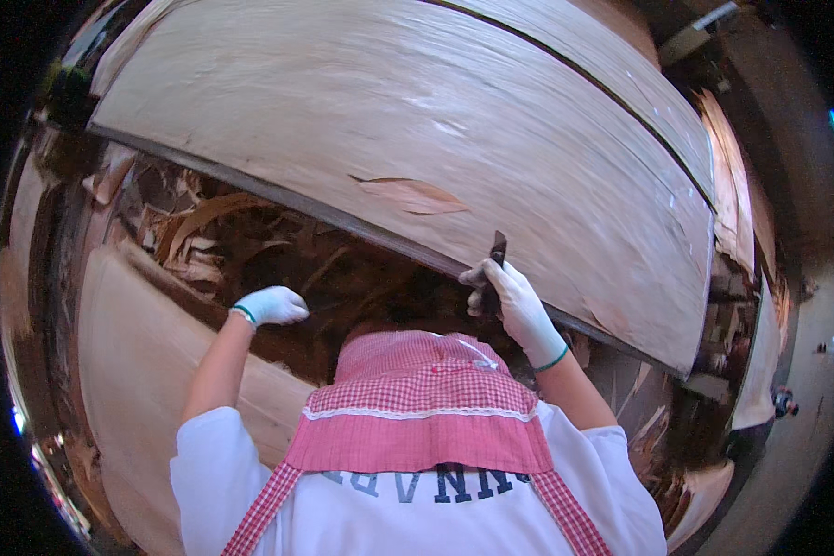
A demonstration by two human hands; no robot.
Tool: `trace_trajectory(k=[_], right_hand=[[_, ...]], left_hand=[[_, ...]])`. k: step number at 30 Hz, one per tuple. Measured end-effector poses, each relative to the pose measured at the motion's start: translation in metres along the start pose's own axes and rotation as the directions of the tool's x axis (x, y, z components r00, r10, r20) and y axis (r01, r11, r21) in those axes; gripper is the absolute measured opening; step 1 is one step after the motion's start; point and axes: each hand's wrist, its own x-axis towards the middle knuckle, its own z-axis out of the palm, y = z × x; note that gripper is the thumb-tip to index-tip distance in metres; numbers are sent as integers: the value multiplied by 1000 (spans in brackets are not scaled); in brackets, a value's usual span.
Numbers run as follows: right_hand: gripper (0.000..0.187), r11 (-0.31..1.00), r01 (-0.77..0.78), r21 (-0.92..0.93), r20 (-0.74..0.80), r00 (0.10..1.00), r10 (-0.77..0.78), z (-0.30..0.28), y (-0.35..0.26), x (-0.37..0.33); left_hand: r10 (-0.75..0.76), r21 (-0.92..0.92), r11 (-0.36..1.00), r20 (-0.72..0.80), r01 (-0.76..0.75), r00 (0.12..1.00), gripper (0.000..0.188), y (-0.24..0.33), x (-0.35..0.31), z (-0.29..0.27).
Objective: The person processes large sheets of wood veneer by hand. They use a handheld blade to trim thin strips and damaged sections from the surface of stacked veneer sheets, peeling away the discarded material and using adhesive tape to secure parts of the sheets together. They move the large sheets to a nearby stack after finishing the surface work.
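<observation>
A white work glove with a green cuff covers my right hand point(521, 310), which grips a dark knife point(499, 248) with its end pointing up and away over the near edge of a wide wood veneer sheet point(343, 120). My left hand point(273, 306), gloved the same way, hovers apart from the sheet above the dark gap on the near side. Its fingers are curled in, and nothing shows in them. A loose leaf-shaped sliver of veneer point(415, 196) rests on the sheet, beyond and to the left of the knife.
A dark edge point(343, 218) runs along the near side of the veneer surface. Below it, the gap holds torn veneer scraps point(199, 255). Another pale sheet point(139, 343) lies at the left. More scraps hang past the right end, where a floor point(802, 371) shows.
</observation>
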Motion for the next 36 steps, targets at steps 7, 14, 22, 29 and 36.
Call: trace_trajectory(k=[7,14,22,29,36], right_hand=[[27,992,26,120,29,999,-30,-14,-10,0],[31,993,19,114,-177,984,2,-71,-12,12],[32,960,274,-53,-503,823,-263,-229,-77,68],[23,775,540,-329,-651,465,-600,-402,-307,144],[17,532,757,-379,-557,272,-785,-457,-486,249]], left_hand=[[421,-105,865,-377,-490,825,37,136,25,-13],[465,49,872,-391,-487,794,36,184,50,-28],[497,71,858,-357,-508,791,36,251,80,-52],[483,-10,849,-386,-528,786,38,309,112,-77],[531,227,845,-263,-484,805,41,398,135,-127]])
